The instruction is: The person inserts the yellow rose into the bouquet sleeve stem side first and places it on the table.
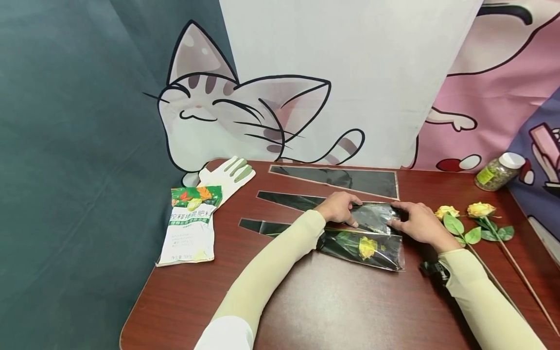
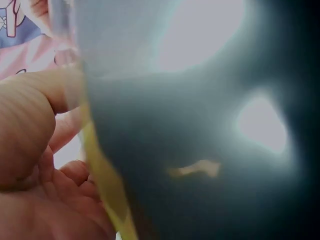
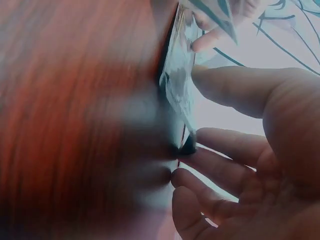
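Three tapered flower sleeves with dark backs and clear fronts lie across the table. My left hand (image 1: 339,208) holds the middle flower sleeve (image 1: 372,217) partway along, its thumb and forefinger spread across the film. At that sleeve's wide right end, my right hand (image 1: 417,222) grips the edge between thumb and fingers; the right wrist view shows the fingertips at a corner of the film (image 3: 180,92). In the nearest sleeve (image 1: 389,250), just below my left wrist, lies a yellow rose (image 1: 367,247). Shiny film (image 2: 175,125) covers much of the left wrist view, hiding some fingertips.
The third sleeve (image 1: 350,179) lies flat at the back. On the left are a fertilizer bag (image 1: 190,233) and white gloves (image 1: 232,175). Two yellow roses (image 1: 480,210) with long stems lie at the right, near a lidded jar (image 1: 498,172). Behind the table hangs a cartoon-cat cloth (image 1: 350,48).
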Demonstrator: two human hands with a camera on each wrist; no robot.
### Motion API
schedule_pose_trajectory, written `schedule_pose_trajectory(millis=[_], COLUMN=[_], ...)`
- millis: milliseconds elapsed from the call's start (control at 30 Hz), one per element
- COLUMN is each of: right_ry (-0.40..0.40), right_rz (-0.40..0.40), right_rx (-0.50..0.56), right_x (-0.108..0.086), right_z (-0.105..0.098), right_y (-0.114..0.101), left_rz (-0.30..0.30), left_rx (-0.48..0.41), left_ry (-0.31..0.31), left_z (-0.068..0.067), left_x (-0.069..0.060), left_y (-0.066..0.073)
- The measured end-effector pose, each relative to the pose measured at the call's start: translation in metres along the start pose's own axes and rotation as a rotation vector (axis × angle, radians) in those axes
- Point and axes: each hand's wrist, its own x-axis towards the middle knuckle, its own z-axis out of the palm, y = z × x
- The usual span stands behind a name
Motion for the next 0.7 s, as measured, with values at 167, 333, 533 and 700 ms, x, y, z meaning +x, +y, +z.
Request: schedule_pose_trajectory(millis=[167,333,533,700], right_ry=[0.015,0.070,0.081,0.032], right_rz=[0.058,0.093,0.133,0.185], right_rx=[0.075,0.185,0.453,0.645], right_x=[0.001,-0.003,-0.006,-0.008], right_z=[-0.001,-0.001,0.000,0.003], right_y=[0.001,0.001,0.005,0.011], left_rz=[0.009,0.011,0.010,0.025], left_rx=[0.002,-0.019,-0.054,-0.081], left_ry=[-0.005,-0.010,-0.018,-0.019], left_z=[-0.001,0.000,-0.001,-0.001], left_x=[0.000,0.000,-0.001,-0.002], left_y=[-0.001,-0.003,-0.005,-0.006])
